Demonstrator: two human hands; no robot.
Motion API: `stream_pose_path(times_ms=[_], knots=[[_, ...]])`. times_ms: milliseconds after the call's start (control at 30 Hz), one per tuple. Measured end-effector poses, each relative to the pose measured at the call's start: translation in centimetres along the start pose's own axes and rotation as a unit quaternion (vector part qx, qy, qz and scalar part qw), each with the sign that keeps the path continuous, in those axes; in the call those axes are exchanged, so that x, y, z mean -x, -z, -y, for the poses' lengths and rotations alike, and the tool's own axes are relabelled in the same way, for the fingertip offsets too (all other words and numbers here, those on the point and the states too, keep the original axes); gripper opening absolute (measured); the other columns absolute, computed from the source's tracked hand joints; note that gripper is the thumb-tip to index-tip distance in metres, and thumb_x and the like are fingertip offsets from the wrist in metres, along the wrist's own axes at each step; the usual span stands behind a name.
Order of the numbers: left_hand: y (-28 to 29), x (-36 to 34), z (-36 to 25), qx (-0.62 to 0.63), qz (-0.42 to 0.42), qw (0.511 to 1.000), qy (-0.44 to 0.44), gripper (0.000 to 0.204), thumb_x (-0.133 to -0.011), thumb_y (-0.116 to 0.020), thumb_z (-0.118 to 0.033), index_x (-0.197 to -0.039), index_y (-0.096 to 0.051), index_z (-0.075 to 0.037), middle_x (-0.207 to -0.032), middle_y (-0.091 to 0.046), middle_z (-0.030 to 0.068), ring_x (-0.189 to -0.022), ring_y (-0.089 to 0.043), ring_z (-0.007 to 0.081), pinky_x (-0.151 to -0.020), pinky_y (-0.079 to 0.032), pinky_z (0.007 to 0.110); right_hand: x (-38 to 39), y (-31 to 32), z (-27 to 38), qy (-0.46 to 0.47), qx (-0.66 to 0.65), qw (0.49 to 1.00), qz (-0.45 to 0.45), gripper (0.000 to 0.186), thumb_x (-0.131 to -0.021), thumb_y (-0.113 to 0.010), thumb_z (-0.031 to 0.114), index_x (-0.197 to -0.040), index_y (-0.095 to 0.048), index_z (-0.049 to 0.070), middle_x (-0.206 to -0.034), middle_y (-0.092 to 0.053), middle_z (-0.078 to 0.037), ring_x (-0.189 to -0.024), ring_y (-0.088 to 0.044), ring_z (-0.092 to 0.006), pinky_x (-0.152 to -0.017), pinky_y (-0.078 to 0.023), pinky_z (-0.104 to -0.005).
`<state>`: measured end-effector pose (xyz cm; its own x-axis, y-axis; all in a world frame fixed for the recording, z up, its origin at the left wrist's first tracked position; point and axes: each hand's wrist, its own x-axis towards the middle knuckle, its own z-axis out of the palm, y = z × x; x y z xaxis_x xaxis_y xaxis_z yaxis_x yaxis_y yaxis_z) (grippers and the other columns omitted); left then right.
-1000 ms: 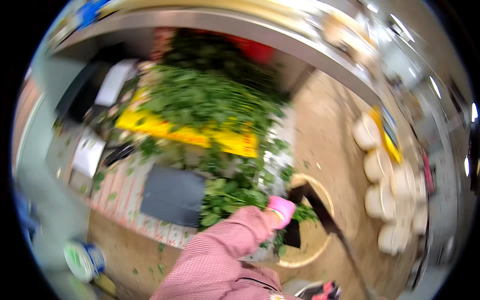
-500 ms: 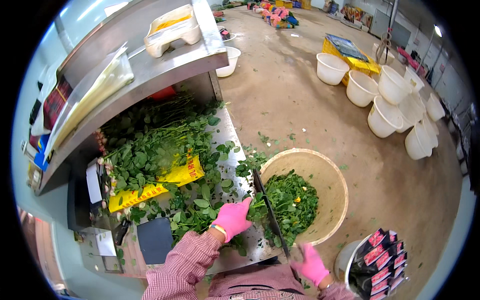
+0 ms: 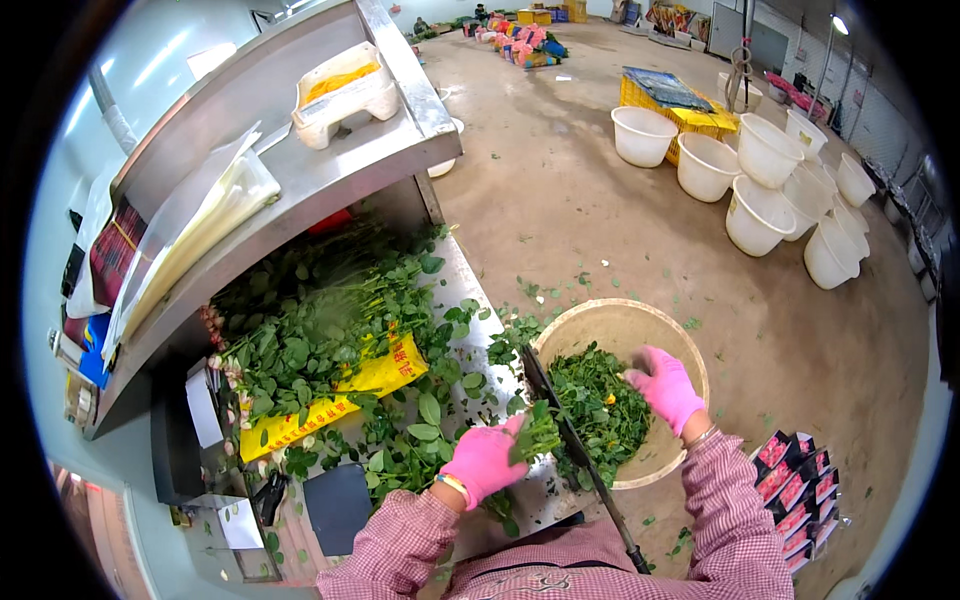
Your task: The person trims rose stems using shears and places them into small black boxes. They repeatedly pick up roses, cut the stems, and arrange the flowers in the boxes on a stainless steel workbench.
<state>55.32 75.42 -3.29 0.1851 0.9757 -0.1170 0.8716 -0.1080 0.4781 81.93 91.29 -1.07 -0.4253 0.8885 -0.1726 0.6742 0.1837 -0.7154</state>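
Observation:
My left hand (image 3: 487,460), in a pink glove, is closed around a bunch of leafy green stems (image 3: 541,428) at the table's right edge. The cut ends point toward a long dark cutter blade (image 3: 568,428) running along that edge, its handle (image 3: 630,545) near my waist. Over the right part of a large round tub (image 3: 700,400) hovers my right hand (image 3: 668,385), also pink-gloved. Its thumb and fingers look apart, with nothing plainly held. Below it, the tub contains a heap of green leaf and stem cuttings (image 3: 605,425) with a small yellow bit among them.
Leafy flower stems (image 3: 300,340) pile under the metal shelf (image 3: 330,170), beside a yellow printed wrapper (image 3: 340,398). A dark flat pad (image 3: 337,508) lies on the near table. White buckets (image 3: 760,215) stand at right; black-and-pink packets (image 3: 797,495) are at lower right.
My right hand has moved up from beside the cutter's handle to over the tub. The left hand stays on the stems near the blade. The view has shifted slightly.

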Motion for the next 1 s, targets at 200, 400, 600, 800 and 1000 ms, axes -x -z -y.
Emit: stream_pose_path(times_ms=[200,400,600,800,1000], knots=[[0.2,1.2,-1.2,0.017,0.043,0.997,-0.057,0.054,-0.077,-0.068,-0.04,-0.113,-0.049,-0.004,-0.078,-0.062,0.0171,-0.078,-0.061,0.038,-0.074,-0.047,0.045,-2.4,-8.7,1.1,0.146,-0.186,0.866,0.44,0.064,-0.097,-0.045,0.053,-0.136,-0.051,0.003,-0.129,-0.059,-0.016,-0.115,-0.057,-0.0244,-0.095,-0.05,-0.039],[2.9,5.1,0.7,-0.033,-0.001,0.998,-0.047,0.065,-0.079,-0.068,-0.044,-0.128,-0.053,-0.003,-0.092,-0.066,0.0184,-0.087,-0.063,0.0346,-0.079,-0.048,0.04,-1.4,-3.4,8.1,0.089,-0.153,0.948,0.264,0.035,-0.089,-0.067,0.035,-0.102,-0.066,0.002,-0.085,-0.064,-0.004,-0.075,-0.059,-0.0103,-0.066,-0.05,-0.027],[6.7,5.7,0.2,0.074,-0.005,0.997,0.006,0.065,-0.073,-0.069,-0.037,-0.125,-0.057,-0.001,-0.114,-0.062,0.0252,-0.106,-0.059,0.0407,-0.095,-0.046,0.047,-8.6,4.7,10.8,0.357,0.346,0.867,-0.01,0.031,-0.08,-0.072,0.026,-0.106,-0.066,0.01,-0.098,-0.066,-0.014,-0.091,-0.063,-0.0325,-0.079,-0.052,-0.0405],[6.3,7.3,1.1,0.119,-0.146,0.98,-0.07,0.062,-0.073,-0.071,-0.04,-0.123,-0.057,-0.006,-0.107,-0.062,0.0233,-0.098,-0.058,0.0417,-0.087,-0.046,0.049,-18.3,8.3,38.8,0.578,0.144,0.785,-0.169,0.014,-0.08,-0.066,0.019,-0.089,-0.067,0.008,-0.091,-0.064,-0.012,-0.087,-0.063,-0.0325,-0.077,-0.051,-0.0412],[6.8,5.9,2.2,0.15,-0.131,0.976,-0.091,0.062,-0.067,-0.078,-0.032,-0.119,-0.058,-0.005,-0.099,-0.064,0.0224,-0.092,-0.06,0.0412,-0.081,-0.05,0.046,-27.3,4.9,49.9,0.241,0.414,0.851,-0.213,0.026,-0.089,-0.059,0.023,-0.109,-0.072,0.013,-0.121,-0.066,-0.009,-0.111,-0.064,-0.027,-0.088,-0.053,-0.0369]])
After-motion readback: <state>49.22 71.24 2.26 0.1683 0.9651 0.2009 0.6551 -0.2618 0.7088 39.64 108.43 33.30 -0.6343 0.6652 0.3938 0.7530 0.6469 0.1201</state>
